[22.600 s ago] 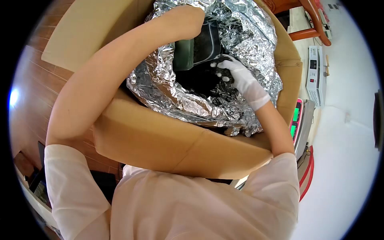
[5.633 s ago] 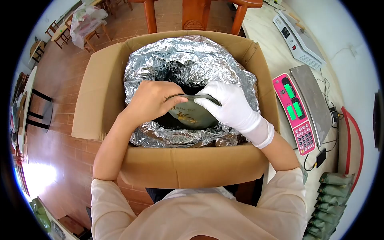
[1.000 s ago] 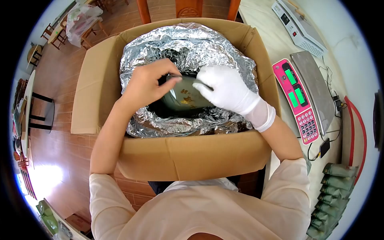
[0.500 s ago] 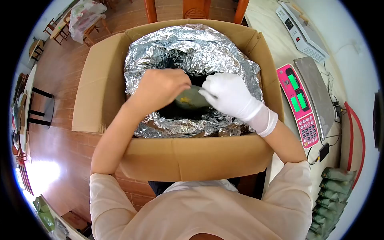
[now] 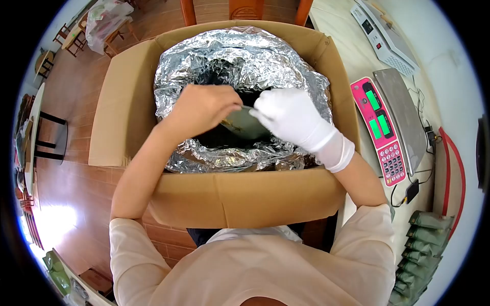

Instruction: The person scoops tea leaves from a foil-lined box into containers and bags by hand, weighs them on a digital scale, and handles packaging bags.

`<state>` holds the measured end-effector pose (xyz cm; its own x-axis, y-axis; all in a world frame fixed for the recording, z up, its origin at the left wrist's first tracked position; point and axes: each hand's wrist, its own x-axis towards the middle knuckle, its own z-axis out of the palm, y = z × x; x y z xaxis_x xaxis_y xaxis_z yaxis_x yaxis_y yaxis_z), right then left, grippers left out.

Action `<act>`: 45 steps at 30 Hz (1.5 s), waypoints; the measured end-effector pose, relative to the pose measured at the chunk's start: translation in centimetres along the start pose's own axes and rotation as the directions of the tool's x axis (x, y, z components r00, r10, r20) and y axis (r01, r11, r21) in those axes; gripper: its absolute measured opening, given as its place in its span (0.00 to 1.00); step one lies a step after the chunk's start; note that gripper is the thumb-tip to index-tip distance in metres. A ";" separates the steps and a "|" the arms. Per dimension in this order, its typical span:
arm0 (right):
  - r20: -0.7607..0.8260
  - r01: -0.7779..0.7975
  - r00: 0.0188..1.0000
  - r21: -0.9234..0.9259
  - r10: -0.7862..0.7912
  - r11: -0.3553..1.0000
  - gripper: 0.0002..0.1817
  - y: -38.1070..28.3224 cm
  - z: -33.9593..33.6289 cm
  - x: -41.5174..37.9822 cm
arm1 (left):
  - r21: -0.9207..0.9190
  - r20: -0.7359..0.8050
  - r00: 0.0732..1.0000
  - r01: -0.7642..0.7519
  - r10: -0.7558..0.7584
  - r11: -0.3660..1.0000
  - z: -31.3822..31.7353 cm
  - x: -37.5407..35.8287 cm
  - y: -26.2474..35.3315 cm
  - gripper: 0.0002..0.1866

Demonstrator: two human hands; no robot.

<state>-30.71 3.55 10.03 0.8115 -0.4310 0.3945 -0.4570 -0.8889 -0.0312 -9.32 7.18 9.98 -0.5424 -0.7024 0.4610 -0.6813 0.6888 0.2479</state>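
A green pouch with a small gold marking hangs between my hands over the foil-lined opening. My bare left hand pinches the left end of its top edge. My right hand, in a white glove, grips the right end of the same edge. Below the pouch lies dark content inside crumpled silver foil, though my hands and the pouch hide part of it. The foil lines a large cardboard box with its flaps folded outward.
On the counter to the right sit a pink scale with lit green displays and a white appliance. Several green pouches are lined up at the lower right. Wooden chair legs stand behind the box.
The pouch has tilted slightly, so its gold marking is less visible. Both hands keep hold of its top edge and have barely moved. The whole view has shifted a little.
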 end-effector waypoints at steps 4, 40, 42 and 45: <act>-0.042 0.029 0.999 -0.036 -0.031 0.999 0.14 0.0 0.0 0.2 | 0.026 0.063 0.998 0.022 -0.023 0.999 0.2 0.3 0.7 0.02; -0.284 0.022 0.959 0.103 0.008 0.994 0.06 -2.0 -2.3 1.1 | -0.121 -0.197 0.980 -0.021 -0.003 0.992 -2.7 -0.4 1.1 0.05; -0.243 0.012 0.970 0.173 0.031 0.985 0.06 -2.4 -2.6 1.5 | -0.097 -0.111 0.993 0.025 -0.036 0.995 -3.1 -0.9 1.0 0.05; -0.210 -0.043 0.972 0.270 0.102 0.962 0.08 -3.0 -2.6 1.7 | -0.147 -0.107 0.994 0.019 -0.035 0.989 -3.4 -0.8 1.4 0.04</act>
<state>-28.87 5.84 13.18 0.6656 -0.4775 0.5735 -0.3757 -0.8784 -0.2953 -8.17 9.33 12.80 -0.4625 -0.7027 0.5407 -0.6116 0.6944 0.3792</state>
